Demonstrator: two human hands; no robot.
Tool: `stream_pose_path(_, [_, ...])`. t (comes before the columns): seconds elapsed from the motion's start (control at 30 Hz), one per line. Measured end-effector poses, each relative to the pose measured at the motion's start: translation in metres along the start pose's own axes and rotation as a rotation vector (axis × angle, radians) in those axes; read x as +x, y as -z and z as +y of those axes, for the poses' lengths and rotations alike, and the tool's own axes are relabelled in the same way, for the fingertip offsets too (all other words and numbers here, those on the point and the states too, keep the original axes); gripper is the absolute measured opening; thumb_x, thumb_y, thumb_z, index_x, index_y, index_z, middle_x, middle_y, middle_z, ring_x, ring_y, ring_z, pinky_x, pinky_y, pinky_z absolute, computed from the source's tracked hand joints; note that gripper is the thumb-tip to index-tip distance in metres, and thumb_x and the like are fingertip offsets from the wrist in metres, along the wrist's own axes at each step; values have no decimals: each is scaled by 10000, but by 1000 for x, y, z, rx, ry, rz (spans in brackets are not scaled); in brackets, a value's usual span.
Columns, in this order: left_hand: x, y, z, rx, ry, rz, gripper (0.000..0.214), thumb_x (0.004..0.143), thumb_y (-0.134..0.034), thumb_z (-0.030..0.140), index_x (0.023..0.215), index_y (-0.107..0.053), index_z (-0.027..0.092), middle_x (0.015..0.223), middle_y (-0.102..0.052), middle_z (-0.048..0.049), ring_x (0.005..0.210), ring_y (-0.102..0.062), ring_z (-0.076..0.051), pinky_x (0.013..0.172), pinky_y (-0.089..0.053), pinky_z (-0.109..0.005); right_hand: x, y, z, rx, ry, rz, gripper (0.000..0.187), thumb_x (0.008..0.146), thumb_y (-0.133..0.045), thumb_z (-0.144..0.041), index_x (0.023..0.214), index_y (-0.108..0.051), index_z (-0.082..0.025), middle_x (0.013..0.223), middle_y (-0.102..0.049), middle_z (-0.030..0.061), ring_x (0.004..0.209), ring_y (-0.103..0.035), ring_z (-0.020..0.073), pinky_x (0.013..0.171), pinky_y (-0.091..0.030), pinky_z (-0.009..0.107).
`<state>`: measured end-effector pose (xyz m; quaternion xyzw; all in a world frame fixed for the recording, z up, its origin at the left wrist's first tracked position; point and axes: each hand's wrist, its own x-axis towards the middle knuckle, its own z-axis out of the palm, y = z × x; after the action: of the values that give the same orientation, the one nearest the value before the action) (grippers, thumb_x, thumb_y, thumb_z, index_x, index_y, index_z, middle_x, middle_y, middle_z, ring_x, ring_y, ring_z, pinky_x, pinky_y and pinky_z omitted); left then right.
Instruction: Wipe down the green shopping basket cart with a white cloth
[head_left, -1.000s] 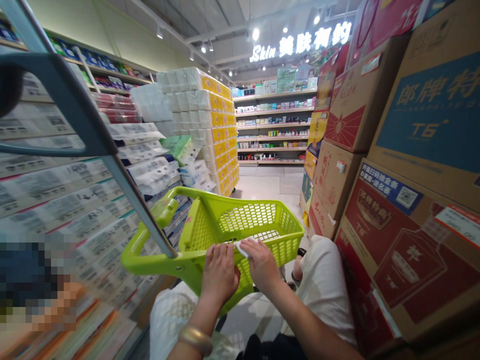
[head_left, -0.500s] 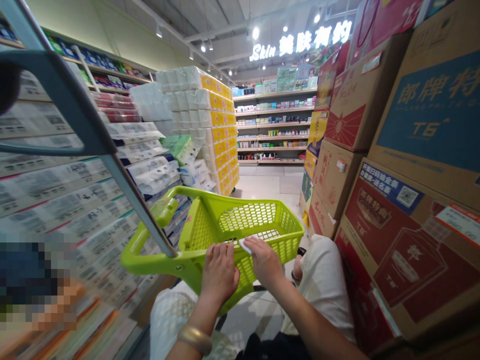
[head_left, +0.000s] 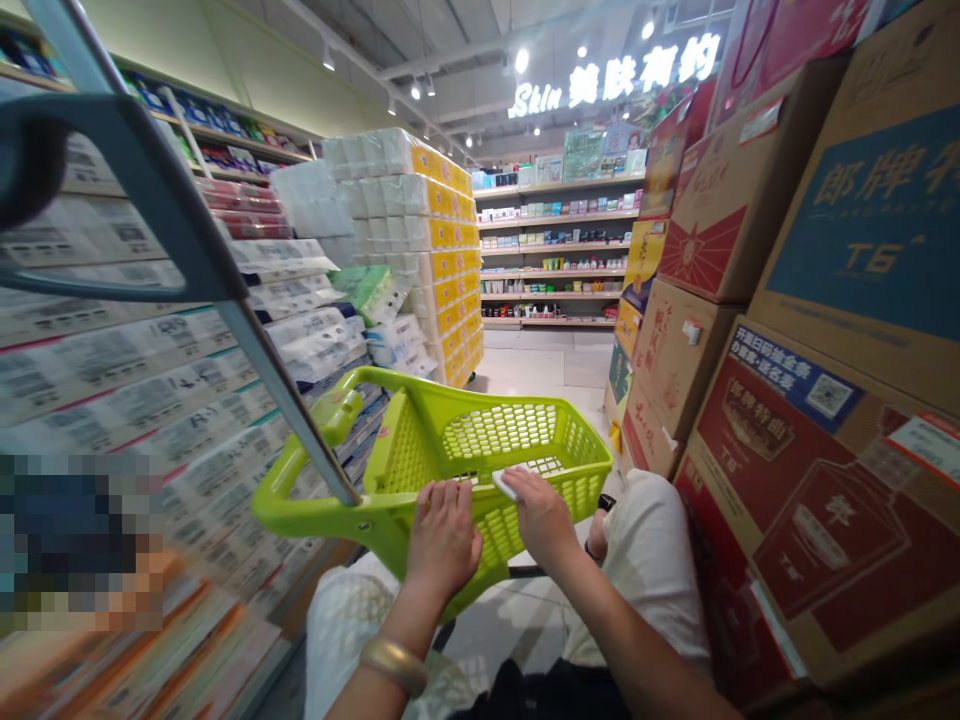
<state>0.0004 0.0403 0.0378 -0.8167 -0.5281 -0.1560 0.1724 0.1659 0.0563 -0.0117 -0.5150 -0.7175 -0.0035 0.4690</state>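
A lime-green plastic shopping basket cart (head_left: 405, 440) with latticed sides stands in front of me, between my legs. My left hand (head_left: 444, 540) is closed over the near rim, its fingers curled to the inside. To its right, my right hand (head_left: 541, 515) presses a folded white wipe (head_left: 504, 485) against the same rim. The fingers cover most of the wipe. Rising from the cart's left end is a metal pole (head_left: 289, 400) with a dark grey pull handle (head_left: 161, 210). I see nothing inside the basket.
Stacked cartons (head_left: 795, 470) form a wall close on my right. On the left are piles of packaged tissue (head_left: 180, 350) and a tall stack of yellow-and-white paper packs (head_left: 450, 270). An aisle floor (head_left: 540, 365) leads to stocked shelves (head_left: 555, 235).
My right hand has slid slightly right along the rim with the wipe. My left hand keeps its place on the rim. The whole view has shifted a little.
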Motion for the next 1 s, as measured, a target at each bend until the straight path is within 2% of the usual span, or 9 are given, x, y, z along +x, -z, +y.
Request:
stream_pose_path(0.13, [0, 0, 1, -17, 8, 7, 473, 738, -582, 225, 1197, -527, 130, 1054, -580, -118, 1083, -469, -290, 1072, -283, -456, 1, 4, 10, -72, -90, 32, 481, 780, -416, 9, 1112, -708, -182, 1147, -716, 99, 1122, -645, 247, 1030, -482, 465])
stream_pose_path(0.37, [0, 1, 1, -15, 15, 11, 460, 741, -579, 219, 1192, -531, 145, 1056, -584, -112, 1077, -477, -286, 1068, -289, -454, -3, -3, 1, 19, 29, 9, 516, 783, -400, 9, 1151, -691, -205, 1205, -693, 67, 1165, -620, 202, 1069, -456, 415])
stream_pose_path(0.5, [1, 1, 2, -16, 13, 7, 463, 741, -582, 222, 1192, -539, 129, 1058, -586, -116, 1074, -478, -287, 1075, -281, -452, -6, 3, 17, -14, -66, 72, 491, 790, -409, -3, 1132, -702, -201, 1176, -704, 89, 1154, -627, 222, 1058, -461, 447])
stream_pose_path(0.6, [1, 1, 2, -6, 21, 7, 455, 742, -581, 226, 1186, -547, 130, 1056, -589, -113, 1074, -481, -287, 1077, -277, -447, -7, 3, 19, -31, -112, 99, 492, 784, -423, 3, 1127, -705, -210, 1165, -708, 88, 1166, -619, 223, 1066, -451, 448])
stream_pose_path(0.8, [0, 1, 0, 0, 14, 5, 447, 748, -572, 224, 1186, -544, 139, 1053, -593, -115, 1089, -483, -285, 1070, -280, -449, -9, -2, 13, 37, -27, 41, 515, 781, -432, 7, 1169, -686, -217, 1217, -687, 71, 1189, -606, 204, 1091, -433, 421])
stream_pose_path(1.0, [1, -1, 1, -1, 20, 14, 448, 745, -569, 233, 1183, -547, 143, 1050, -595, -116, 1089, -482, -292, 1069, -278, -457, -7, 6, 23, -9, -140, 86, 486, 779, -423, 8, 1115, -711, -191, 1177, -702, 100, 1171, -618, 243, 1071, -445, 480])
